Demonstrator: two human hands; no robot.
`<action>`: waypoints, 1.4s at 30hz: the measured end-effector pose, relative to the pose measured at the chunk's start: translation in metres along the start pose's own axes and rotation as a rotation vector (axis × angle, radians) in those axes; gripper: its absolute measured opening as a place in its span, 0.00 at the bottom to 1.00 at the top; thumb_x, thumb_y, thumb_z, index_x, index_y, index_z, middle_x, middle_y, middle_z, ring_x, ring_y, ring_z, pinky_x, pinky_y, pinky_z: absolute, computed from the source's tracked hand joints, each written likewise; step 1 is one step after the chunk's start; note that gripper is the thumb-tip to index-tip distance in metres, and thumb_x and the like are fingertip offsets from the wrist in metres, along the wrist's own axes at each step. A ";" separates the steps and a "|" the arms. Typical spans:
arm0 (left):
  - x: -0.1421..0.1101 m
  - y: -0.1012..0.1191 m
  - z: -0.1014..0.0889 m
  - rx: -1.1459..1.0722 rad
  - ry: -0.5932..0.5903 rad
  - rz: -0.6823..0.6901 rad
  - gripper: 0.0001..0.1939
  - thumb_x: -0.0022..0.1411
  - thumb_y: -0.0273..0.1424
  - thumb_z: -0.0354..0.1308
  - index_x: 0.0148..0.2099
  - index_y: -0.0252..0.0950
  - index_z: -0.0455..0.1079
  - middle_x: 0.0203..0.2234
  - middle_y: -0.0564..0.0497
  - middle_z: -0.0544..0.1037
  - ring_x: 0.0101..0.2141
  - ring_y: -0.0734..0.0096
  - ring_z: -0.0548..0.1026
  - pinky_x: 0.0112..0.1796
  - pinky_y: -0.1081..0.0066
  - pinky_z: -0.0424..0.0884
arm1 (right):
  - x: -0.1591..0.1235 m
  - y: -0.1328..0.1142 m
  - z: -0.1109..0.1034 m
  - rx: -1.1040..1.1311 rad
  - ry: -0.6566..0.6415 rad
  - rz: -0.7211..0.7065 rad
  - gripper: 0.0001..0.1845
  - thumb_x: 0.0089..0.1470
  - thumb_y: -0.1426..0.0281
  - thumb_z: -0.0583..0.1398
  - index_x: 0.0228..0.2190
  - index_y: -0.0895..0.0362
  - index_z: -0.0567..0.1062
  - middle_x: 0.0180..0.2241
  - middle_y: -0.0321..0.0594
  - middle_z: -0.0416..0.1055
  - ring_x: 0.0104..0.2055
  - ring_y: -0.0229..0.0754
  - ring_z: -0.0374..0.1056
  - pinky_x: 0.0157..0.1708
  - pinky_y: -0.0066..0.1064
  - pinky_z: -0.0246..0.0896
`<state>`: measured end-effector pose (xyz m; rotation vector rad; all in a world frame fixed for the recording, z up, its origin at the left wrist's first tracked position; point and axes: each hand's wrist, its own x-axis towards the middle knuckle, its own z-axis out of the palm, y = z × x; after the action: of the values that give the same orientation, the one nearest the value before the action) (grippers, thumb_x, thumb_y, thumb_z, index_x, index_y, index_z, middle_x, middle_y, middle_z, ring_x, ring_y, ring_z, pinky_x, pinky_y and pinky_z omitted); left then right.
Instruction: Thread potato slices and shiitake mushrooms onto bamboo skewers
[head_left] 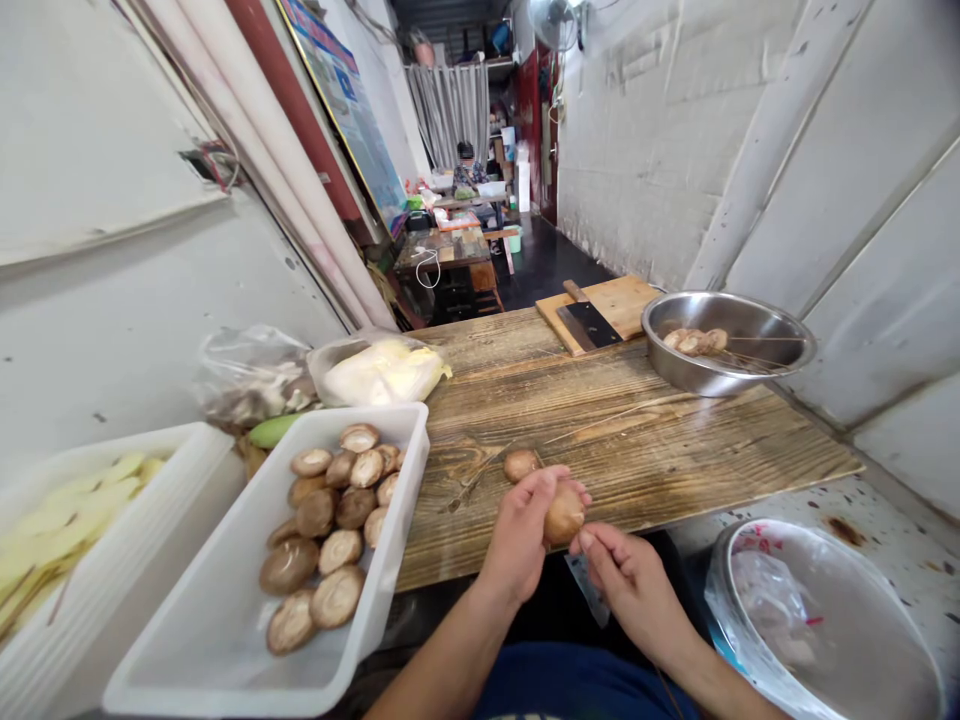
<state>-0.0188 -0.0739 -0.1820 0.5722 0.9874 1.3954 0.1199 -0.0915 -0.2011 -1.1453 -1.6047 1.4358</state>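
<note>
My left hand (525, 530) is closed around a brown mushroom cap (564, 515), just over the near edge of the wooden table. Beyond its fingers, another mushroom (520, 463) shows close to the tabletop; whether it is joined to the held one is hidden. My right hand (630, 580) pinches close against the held cap. A thin skewer (666, 690) shows below the right wrist and seems to run up into that hand; its tip is hidden. To the left, a white plastic tub (225, 620) holds several loose mushrooms (315, 512).
Mushrooms on thin sticks lie in a steel bowl (727, 380) at the right. A cleaver (589, 322) rests on a cutting board (634, 300). Potato-like slices fill another tub (187, 460). Bagged vegetables (382, 370) stand behind. A lined bucket (877, 620) is lower right. A person (466, 170) sits far back.
</note>
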 end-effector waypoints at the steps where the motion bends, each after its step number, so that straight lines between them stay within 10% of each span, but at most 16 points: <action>1: 0.003 0.001 -0.006 0.055 0.059 0.052 0.20 0.56 0.44 0.58 0.42 0.31 0.72 0.34 0.44 0.77 0.34 0.67 0.75 0.38 0.69 0.70 | 0.001 0.005 -0.003 0.013 0.000 0.017 0.23 0.59 0.52 0.51 0.27 0.58 0.70 0.16 0.27 0.47 0.18 0.32 0.43 0.17 0.24 0.38; 4: 0.010 0.005 -0.019 0.134 0.187 0.097 0.22 0.55 0.46 0.58 0.42 0.32 0.73 0.34 0.43 0.77 0.36 0.66 0.74 0.38 0.68 0.70 | 0.002 0.018 -0.010 0.073 -0.014 0.072 0.23 0.58 0.52 0.51 0.29 0.58 0.70 0.15 0.25 0.47 0.16 0.30 0.42 0.16 0.24 0.36; 10: -0.002 -0.003 -0.007 -0.085 -0.051 -0.070 0.17 0.54 0.37 0.63 0.43 0.32 0.71 0.38 0.43 0.77 0.39 0.65 0.74 0.43 0.67 0.68 | 0.004 0.018 -0.002 0.169 -0.089 0.116 0.24 0.58 0.50 0.51 0.32 0.59 0.70 0.14 0.24 0.49 0.14 0.28 0.42 0.14 0.22 0.36; 26: -0.007 -0.015 0.004 -0.164 -0.046 -0.042 0.12 0.56 0.35 0.61 0.40 0.32 0.69 0.34 0.45 0.76 0.37 0.67 0.75 0.43 0.67 0.69 | -0.009 0.016 0.003 -0.083 0.014 -0.008 0.21 0.62 0.55 0.47 0.26 0.56 0.65 0.17 0.28 0.47 0.19 0.33 0.45 0.18 0.24 0.40; 38: -0.001 -0.016 -0.001 -0.143 -0.117 -0.098 0.12 0.56 0.34 0.61 0.41 0.32 0.70 0.34 0.45 0.77 0.34 0.70 0.74 0.42 0.67 0.68 | -0.006 0.018 0.000 0.132 0.005 0.055 0.25 0.55 0.48 0.53 0.24 0.57 0.65 0.15 0.25 0.49 0.16 0.29 0.44 0.16 0.23 0.38; 42: -0.001 -0.018 0.001 -0.176 -0.144 -0.107 0.11 0.57 0.34 0.60 0.40 0.32 0.70 0.34 0.45 0.77 0.35 0.70 0.74 0.42 0.68 0.67 | -0.005 0.018 0.000 0.552 -0.143 0.264 0.21 0.55 0.50 0.55 0.26 0.55 0.64 0.10 0.19 0.41 0.10 0.27 0.32 0.09 0.21 0.32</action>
<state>-0.0085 -0.0768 -0.1961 0.4748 0.7603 1.3120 0.1247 -0.0965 -0.2182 -0.9599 -1.0574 2.0101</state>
